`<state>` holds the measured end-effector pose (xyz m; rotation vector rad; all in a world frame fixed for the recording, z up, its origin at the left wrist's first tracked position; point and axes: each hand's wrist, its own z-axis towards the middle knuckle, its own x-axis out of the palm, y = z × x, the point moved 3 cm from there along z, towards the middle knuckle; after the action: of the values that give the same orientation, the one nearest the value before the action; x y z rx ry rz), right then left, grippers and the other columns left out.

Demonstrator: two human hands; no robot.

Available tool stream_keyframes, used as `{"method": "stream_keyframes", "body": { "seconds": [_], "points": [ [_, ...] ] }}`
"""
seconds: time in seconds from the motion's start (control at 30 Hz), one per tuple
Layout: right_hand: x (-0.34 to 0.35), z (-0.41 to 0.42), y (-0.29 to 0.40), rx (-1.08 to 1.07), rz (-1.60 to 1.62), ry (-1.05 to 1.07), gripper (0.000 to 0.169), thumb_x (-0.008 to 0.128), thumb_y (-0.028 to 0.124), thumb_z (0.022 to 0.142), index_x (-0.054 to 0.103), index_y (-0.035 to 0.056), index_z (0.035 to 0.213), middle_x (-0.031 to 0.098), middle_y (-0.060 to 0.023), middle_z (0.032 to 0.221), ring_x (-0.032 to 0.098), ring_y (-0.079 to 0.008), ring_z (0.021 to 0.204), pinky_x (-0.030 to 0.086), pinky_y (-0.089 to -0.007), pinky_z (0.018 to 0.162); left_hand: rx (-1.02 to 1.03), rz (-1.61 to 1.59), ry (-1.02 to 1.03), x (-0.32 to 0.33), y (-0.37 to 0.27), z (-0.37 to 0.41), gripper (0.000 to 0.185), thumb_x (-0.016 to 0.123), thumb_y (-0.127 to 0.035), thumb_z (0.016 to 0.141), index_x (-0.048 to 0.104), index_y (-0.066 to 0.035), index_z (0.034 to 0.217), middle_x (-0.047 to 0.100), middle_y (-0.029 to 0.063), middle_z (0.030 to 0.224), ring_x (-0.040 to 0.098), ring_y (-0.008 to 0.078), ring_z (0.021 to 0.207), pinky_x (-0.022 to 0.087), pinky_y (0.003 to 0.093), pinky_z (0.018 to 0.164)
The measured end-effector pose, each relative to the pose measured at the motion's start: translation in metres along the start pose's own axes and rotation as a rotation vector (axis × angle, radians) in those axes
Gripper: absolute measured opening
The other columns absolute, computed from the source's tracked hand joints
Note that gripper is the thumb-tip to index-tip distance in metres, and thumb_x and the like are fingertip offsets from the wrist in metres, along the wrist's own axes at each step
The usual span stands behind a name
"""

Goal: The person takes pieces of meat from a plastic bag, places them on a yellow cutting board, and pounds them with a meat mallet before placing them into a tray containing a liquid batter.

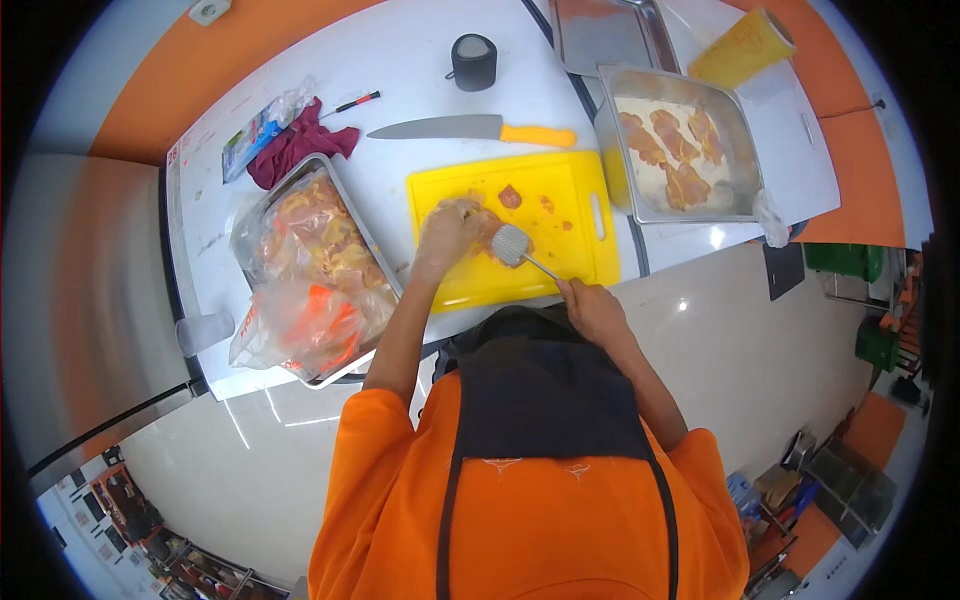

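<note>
A piece of raw chicken [488,223] lies on the yellow cutting board [577,262]. My left hand [448,232], in what looks like a clear plastic glove, holds its left side with the fingertips. My right hand [594,309] grips the handle of a metal meat mallet [511,244]. The mallet's textured head rests on or just above the chicken and covers part of it. Farther up the board are a small dark-pink meat scrap [510,196] and several smaller bits.
Left of the board, a metal tray [362,217] holds bagged raw chicken [315,232]. A yellow-handled knife [450,128] lies beyond the board, near a black cylindrical speaker [474,64]. At right stands a deep steel pan [739,150] with several chicken pieces. A maroon cloth [300,146] lies at upper left.
</note>
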<state>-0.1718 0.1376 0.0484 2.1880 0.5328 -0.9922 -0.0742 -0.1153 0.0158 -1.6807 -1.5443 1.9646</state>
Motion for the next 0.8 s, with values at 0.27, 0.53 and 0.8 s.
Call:
{"method": "stream_keyframes", "body": {
  "seconds": [0.27, 0.53, 0.8],
  "points": [
    [0.004, -0.025, -0.054, 0.033, 0.023, -0.021, 0.045, 0.035, 0.039, 0.101, 0.059, 0.0008, 0.098, 0.063, -0.0282, 0.081, 0.060, -0.0483, 0.080, 0.046, -0.0553, 0.071, 0.033, 0.014, 0.089, -0.003, -0.035, -0.014, 0.033, 0.055, -0.033, 0.087, 0.071, -0.004, 0.094, 0.068, 0.0215, 0.092, 0.066, 0.0374, 0.084, 0.052, 0.0434, 0.079],
    [-0.004, -0.022, -0.017, -0.148, 0.300, -0.319, 0.036, 0.041, 0.032, 0.100, 0.055, 0.0004, 0.091, 0.060, -0.0287, 0.076, 0.057, -0.0493, 0.075, 0.043, -0.0565, 0.067, 0.066, 0.089, -0.194, -0.021, -0.008, -0.018, 0.033, 0.049, -0.026, 0.093, 0.067, -0.002, 0.108, 0.066, 0.0227, 0.102, 0.063, 0.0380, 0.097, 0.049, 0.0428, 0.087],
    [0.016, -0.018, -0.033, -0.107, 0.272, -0.201, 0.035, 0.040, 0.031, 0.101, 0.054, 0.0005, 0.090, 0.061, -0.0288, 0.077, 0.058, -0.0493, 0.075, 0.043, -0.0569, 0.067, -0.053, -0.032, -0.419, -0.087, 0.002, -0.070, 0.035, 0.046, -0.024, 0.098, 0.062, 0.002, 0.117, 0.064, 0.0221, 0.113, 0.063, 0.0345, 0.098, 0.048, 0.0402, 0.088]
  ]
}}
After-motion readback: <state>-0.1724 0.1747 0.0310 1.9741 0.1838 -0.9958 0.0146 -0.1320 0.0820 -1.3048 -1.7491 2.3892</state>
